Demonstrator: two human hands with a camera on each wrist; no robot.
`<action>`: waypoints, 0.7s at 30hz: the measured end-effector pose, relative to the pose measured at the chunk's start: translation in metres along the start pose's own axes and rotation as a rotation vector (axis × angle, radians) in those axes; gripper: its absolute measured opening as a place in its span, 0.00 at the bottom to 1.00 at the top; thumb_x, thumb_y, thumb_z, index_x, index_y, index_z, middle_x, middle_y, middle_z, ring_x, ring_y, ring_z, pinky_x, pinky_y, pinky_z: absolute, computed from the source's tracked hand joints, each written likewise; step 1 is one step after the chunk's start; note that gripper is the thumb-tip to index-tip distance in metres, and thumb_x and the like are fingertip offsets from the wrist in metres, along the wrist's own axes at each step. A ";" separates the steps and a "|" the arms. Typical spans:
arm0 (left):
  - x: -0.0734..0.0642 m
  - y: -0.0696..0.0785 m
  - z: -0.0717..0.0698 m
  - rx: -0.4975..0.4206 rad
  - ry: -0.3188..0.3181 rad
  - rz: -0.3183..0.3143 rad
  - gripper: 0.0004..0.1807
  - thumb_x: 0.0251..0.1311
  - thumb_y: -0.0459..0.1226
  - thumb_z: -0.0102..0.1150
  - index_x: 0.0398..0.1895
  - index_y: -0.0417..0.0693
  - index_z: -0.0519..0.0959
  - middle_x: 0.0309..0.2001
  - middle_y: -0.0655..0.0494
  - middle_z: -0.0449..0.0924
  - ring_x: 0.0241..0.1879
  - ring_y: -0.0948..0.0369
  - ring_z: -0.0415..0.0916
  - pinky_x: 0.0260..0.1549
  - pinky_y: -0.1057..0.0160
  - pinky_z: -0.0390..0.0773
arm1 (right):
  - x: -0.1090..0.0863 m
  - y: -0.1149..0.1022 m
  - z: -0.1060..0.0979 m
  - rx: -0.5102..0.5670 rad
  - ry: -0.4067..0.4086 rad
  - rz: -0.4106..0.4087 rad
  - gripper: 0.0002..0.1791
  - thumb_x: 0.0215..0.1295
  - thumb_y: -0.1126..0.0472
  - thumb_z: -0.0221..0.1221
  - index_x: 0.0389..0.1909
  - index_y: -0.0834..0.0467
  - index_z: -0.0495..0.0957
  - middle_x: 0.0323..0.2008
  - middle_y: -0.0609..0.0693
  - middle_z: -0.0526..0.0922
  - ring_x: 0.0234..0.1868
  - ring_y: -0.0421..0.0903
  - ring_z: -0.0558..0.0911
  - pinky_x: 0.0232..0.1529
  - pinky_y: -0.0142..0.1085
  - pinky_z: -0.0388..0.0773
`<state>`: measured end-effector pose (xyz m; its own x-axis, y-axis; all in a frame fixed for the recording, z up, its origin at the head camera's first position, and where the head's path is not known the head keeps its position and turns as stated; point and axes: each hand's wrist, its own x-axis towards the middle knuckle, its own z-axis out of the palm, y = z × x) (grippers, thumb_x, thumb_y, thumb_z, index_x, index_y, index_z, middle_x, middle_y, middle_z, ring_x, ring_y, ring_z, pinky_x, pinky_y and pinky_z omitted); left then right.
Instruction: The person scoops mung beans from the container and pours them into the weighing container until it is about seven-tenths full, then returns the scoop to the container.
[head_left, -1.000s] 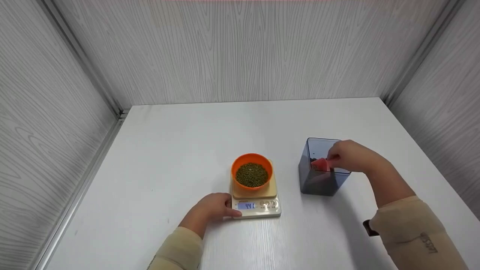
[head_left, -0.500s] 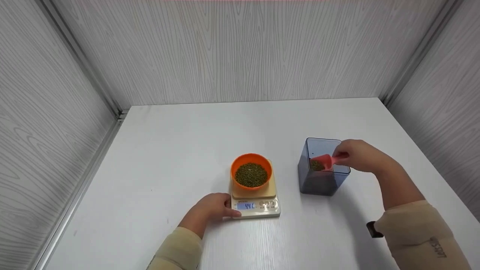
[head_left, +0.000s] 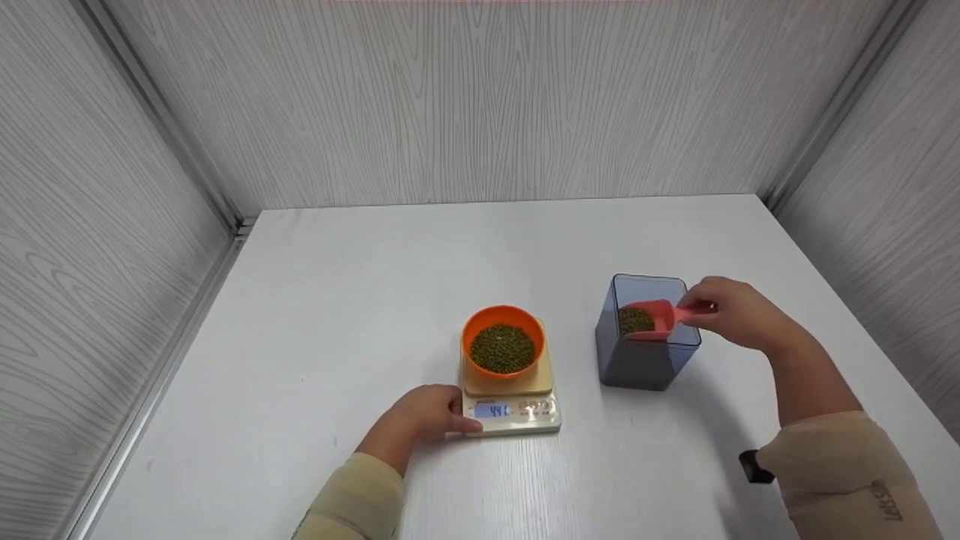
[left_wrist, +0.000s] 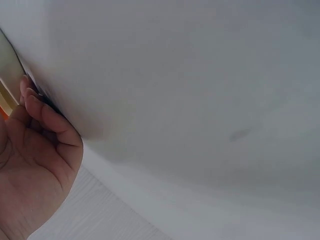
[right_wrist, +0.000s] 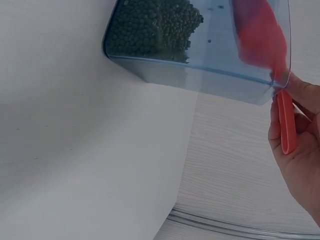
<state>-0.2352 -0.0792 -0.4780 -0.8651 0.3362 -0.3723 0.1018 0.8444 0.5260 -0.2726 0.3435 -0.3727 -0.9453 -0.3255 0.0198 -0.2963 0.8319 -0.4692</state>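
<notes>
My right hand (head_left: 735, 311) pinches the handle of a pink-red scoop (head_left: 664, 319) over the mouth of a clear bluish container (head_left: 634, 367). Small green beans, like mung beans, fill the scoop's front. More green beans (right_wrist: 150, 30) lie in the container in the right wrist view, and the scoop's handle (right_wrist: 287, 125) crosses the palm. An orange bowl (head_left: 470, 330) of the same beans sits on a kitchen scale (head_left: 517, 427) whose display reads about 441. My left hand (head_left: 427, 412) holds the scale's front left corner, thumb on top; its fingers (left_wrist: 45, 112) curl at the edge.
Everything stands on a white table (head_left: 360, 285), with the container to the right of the scale. Pale wood-grain panels (head_left: 480, 105) rise behind it and at both sides.
My right hand has drawn the scoop up and slightly right inside the container, and beans now show in it. The left hand, scale and bowl stay put.
</notes>
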 end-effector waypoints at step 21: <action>0.001 -0.001 0.001 0.000 0.005 0.005 0.24 0.43 0.57 0.65 0.21 0.50 0.69 0.20 0.59 0.65 0.27 0.60 0.65 0.28 0.61 0.62 | -0.020 0.030 0.003 0.274 0.064 0.072 0.13 0.60 0.54 0.59 0.42 0.57 0.78 0.38 0.52 0.76 0.37 0.45 0.75 0.37 0.31 0.74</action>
<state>-0.2356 -0.0794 -0.4793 -0.8672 0.3384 -0.3653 0.1064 0.8426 0.5279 -0.2620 0.3740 -0.3897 -0.9719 -0.2336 0.0295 -0.1884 0.6965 -0.6924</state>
